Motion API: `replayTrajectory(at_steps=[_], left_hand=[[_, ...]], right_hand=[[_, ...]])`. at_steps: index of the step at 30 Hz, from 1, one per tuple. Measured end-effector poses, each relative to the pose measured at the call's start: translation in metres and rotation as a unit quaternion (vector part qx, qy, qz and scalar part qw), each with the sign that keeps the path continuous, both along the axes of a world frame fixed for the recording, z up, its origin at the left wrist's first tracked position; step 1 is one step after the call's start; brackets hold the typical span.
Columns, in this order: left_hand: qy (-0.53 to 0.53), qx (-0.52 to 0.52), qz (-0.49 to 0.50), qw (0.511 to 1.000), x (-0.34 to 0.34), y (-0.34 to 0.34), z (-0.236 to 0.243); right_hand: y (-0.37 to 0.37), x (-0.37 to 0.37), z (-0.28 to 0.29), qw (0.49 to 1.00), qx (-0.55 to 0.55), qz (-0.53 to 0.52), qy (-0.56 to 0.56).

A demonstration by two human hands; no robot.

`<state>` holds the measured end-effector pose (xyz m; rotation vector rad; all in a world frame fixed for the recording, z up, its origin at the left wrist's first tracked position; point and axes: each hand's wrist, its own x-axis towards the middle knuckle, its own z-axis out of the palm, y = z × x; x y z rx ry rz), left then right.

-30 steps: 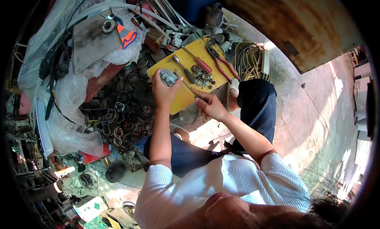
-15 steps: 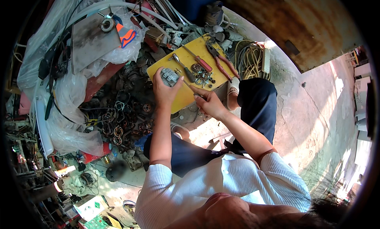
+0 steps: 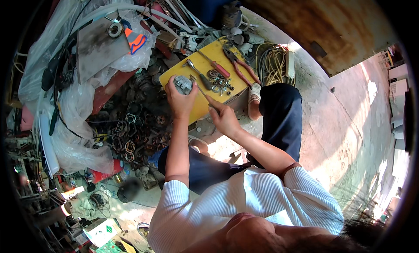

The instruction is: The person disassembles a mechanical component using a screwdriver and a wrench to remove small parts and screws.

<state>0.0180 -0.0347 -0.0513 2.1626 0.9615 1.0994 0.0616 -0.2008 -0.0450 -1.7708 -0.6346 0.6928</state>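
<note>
Right hand (image 3: 226,123) drawn slightly back, gripping tool (image 3: 204,94); white box (image 3: 97,232) green-marked.

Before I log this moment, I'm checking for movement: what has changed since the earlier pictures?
The right hand, holding a slim tool, shifted slightly left and back toward the body. Nothing was taken up or released; the left hand still holds the grey part. The pliers on the yellow surface stayed put.

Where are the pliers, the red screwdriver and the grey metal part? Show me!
Pliers (image 3: 234,59), head view: on the joint where both halves cross.
Red screwdriver (image 3: 222,70), head view: middle of its handle.
Grey metal part (image 3: 183,85), head view: middle of its visible face.
</note>
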Motion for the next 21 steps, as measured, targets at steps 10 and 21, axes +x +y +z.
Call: replayTrajectory(at_steps=[10,21], left_hand=[[0.009,-0.02,-0.029,0.999,0.005,-0.009,0.001],[0.001,-0.032,-0.041,0.999,-0.001,-0.011,0.007]], right_hand=[[-0.026,0.03,-0.024,0.985,0.062,0.097,0.13],[-0.044,0.043,0.009,0.963,0.024,0.141,0.227]])
